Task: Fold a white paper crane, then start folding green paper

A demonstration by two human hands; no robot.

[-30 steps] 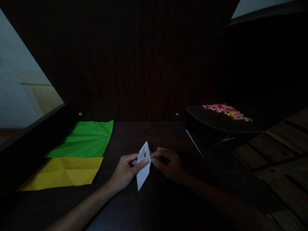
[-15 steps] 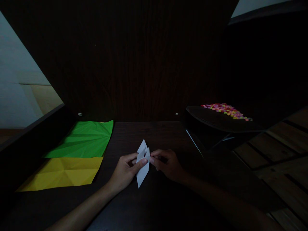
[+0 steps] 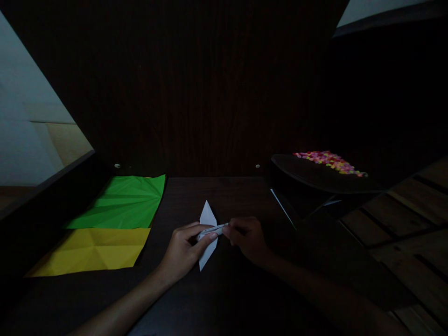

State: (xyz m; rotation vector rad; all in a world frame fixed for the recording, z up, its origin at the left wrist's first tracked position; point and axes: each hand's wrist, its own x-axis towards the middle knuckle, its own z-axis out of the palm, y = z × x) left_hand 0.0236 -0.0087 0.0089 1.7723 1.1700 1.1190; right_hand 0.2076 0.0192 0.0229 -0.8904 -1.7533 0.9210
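A folded piece of white paper is held between my two hands above the dark table, its two pointed ends facing away from me and toward me. My left hand grips its middle from the left, thumb on top and the other fingers partly hidden behind the paper. From the right, my right hand pinches the tip of a narrow folded flap that sticks out sideways from the middle.
Creased green paper and yellow paper lie at the left. On a dark curved shelf at the right sits a pile of small pink, red and yellow pieces. A dark wooden panel rises behind the table.
The upright flaps in the middle of the white paper are now drawn together into one narrow flap pointing right. My right hand has shifted slightly right with its tip.
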